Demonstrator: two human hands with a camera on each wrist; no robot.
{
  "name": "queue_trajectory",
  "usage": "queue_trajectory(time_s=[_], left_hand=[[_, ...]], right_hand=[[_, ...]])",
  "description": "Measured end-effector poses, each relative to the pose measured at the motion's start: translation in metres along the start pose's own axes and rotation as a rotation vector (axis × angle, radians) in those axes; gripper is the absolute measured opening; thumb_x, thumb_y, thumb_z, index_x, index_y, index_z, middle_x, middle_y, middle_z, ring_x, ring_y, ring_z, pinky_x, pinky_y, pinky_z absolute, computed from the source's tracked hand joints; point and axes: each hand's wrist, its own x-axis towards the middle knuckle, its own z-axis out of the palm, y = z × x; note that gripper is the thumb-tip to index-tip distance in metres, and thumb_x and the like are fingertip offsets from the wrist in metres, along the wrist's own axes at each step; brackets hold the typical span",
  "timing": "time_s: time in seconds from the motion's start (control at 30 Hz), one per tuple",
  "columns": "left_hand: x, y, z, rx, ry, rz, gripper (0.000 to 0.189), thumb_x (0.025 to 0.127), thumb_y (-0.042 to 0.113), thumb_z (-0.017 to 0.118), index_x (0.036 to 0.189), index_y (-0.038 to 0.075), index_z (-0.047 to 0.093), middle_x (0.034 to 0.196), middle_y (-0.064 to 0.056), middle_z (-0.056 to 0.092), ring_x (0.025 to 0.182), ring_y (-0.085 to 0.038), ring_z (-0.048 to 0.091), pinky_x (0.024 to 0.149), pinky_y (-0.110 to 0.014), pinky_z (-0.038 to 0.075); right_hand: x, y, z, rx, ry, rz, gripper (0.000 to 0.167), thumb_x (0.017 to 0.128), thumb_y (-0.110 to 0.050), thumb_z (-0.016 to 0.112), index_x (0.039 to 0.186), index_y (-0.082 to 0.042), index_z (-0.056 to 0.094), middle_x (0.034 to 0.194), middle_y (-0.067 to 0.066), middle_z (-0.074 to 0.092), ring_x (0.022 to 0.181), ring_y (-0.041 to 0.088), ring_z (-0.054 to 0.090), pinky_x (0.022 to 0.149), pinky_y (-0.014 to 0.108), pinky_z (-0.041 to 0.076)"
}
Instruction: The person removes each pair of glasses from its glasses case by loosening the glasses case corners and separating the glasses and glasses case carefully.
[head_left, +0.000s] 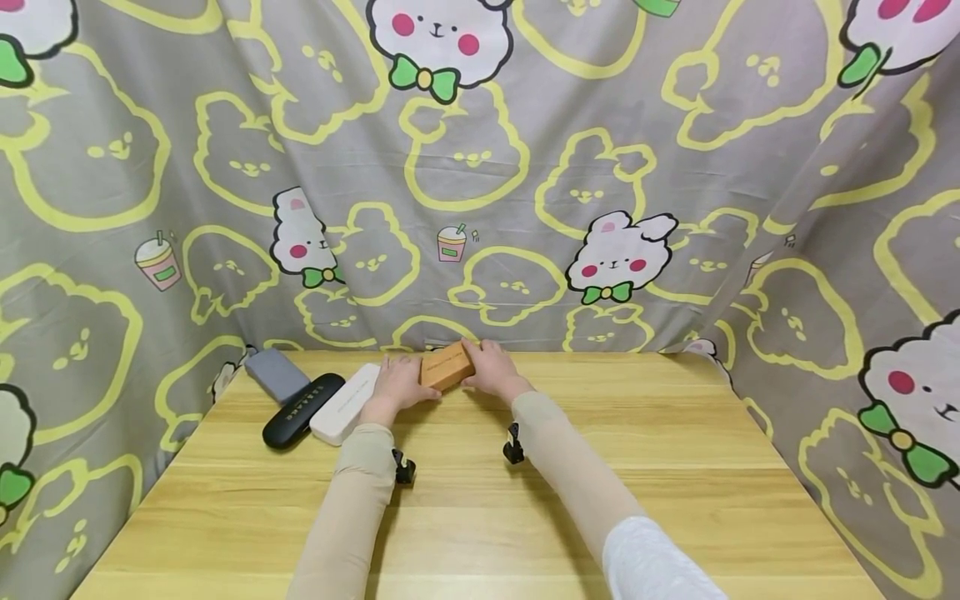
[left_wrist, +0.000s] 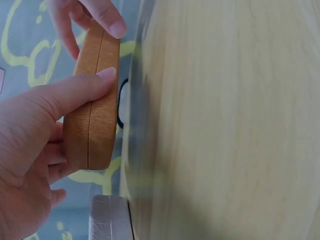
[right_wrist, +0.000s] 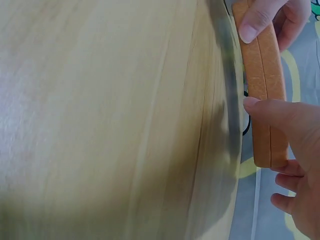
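Observation:
An orange-brown glasses case (head_left: 446, 367) with a seam along its side is held between both hands near the table's back edge. My left hand (head_left: 397, 385) grips its left end, the thumb (left_wrist: 85, 90) lying across the seam side and the fingers behind. At the other end my right hand (head_left: 495, 369) holds it the same way, thumb (right_wrist: 267, 111) in front and fingers curled round the back. In both wrist views the case stays closed, its seam showing as a thin line. Small lettering marks its top in the head view.
Left of the hands, a white case (head_left: 341, 412), a black case (head_left: 300, 412) and a grey-blue case (head_left: 277, 373) lie close together on the wooden table (head_left: 675, 467). A patterned curtain (head_left: 480, 183) hangs right behind the table's back edge and along both sides.

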Motion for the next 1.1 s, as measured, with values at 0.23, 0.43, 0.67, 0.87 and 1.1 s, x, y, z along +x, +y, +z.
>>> queue_trajectory(time_s=[0.23,0.43,0.67,0.87,1.1], left_hand=[[-0.004,0.005,-0.004,-0.022,0.024,0.022,0.087,0.076,0.048,0.078,0.141,0.0,0.047,0.139,-0.021,0.055,0.136,-0.038,0.043,0.12,-0.06,0.015],[-0.008,0.009,-0.007,-0.04,0.052,0.039,0.086,0.076,0.047,0.079,0.142,0.002,0.047,0.139,-0.02,0.055,0.137,-0.038,0.042,0.12,-0.061,0.015],[-0.012,0.013,-0.011,-0.06,0.068,0.054,0.085,0.076,0.047,0.08,0.142,0.004,0.047,0.14,-0.017,0.055,0.137,-0.036,0.042,0.12,-0.062,0.013],[-0.018,0.02,-0.014,-0.078,0.072,0.072,0.085,0.076,0.045,0.08,0.143,0.004,0.046,0.142,-0.018,0.053,0.138,-0.037,0.041,0.12,-0.062,0.01],[-0.025,0.028,-0.015,-0.073,0.063,0.078,0.085,0.077,0.046,0.079,0.142,0.003,0.047,0.143,-0.02,0.051,0.141,-0.039,0.037,0.12,-0.062,0.008]], right_hand=[[-0.008,-0.001,-0.007,-0.045,0.076,-0.033,0.083,0.082,-0.035,0.078,0.151,-0.013,0.036,0.133,0.022,0.052,0.129,0.037,0.046,0.108,0.053,0.039],[-0.015,-0.001,-0.009,-0.128,0.129,-0.052,0.08,0.083,-0.04,0.076,0.148,-0.014,0.039,0.13,0.021,0.054,0.125,0.036,0.049,0.104,0.051,0.044],[-0.02,0.001,-0.012,-0.152,0.156,-0.045,0.078,0.083,-0.044,0.074,0.148,-0.018,0.039,0.128,0.019,0.054,0.124,0.034,0.049,0.102,0.049,0.045],[-0.031,0.003,-0.016,-0.141,0.207,-0.064,0.076,0.081,-0.043,0.076,0.145,-0.016,0.044,0.123,0.019,0.056,0.118,0.035,0.052,0.097,0.051,0.047],[-0.045,0.007,-0.019,-0.131,0.256,-0.067,0.076,0.08,-0.044,0.077,0.142,-0.016,0.044,0.123,0.019,0.057,0.118,0.036,0.053,0.096,0.052,0.047]])
